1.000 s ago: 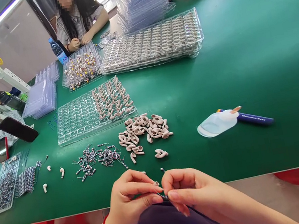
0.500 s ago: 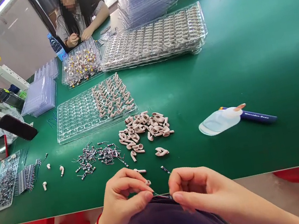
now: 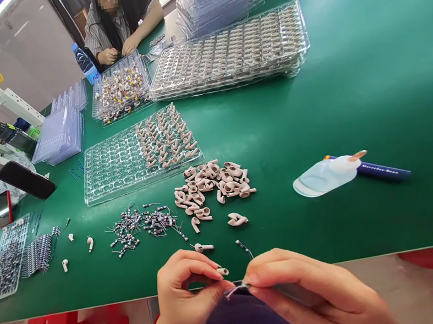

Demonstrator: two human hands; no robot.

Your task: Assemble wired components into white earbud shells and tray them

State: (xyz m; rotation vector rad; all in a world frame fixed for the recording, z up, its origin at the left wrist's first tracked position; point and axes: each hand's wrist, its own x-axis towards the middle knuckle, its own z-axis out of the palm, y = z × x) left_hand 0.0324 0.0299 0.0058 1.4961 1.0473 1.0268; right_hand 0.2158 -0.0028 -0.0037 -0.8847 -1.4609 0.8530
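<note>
My left hand (image 3: 184,288), with a red band at its wrist, pinches a small beige earbud shell (image 3: 223,271) whose open end faces right. Between thumb and fingertips, my right hand (image 3: 305,286) grips a small part with thin wires (image 3: 234,289); the wire ends reach the left fingertips. On the green table just beyond the hands lie one loose wired part (image 3: 242,246) and a single earbud shell (image 3: 204,247). Farther out are a heap of beige shells (image 3: 226,182) and a pile of small wired parts (image 3: 160,222).
A clear tray (image 3: 112,166) is partly filled with shells. Behind it stand stacked filled trays (image 3: 231,53). A glue bottle (image 3: 324,177) rests against a blue tube (image 3: 385,170) at right. A phone (image 3: 26,180) is propped at left. Across the table sits another person (image 3: 121,28).
My right hand has turned and moved closer to the left, bringing the wire ends to the left fingertips. The shell in my left hand shows more now. The view shifted slightly.
</note>
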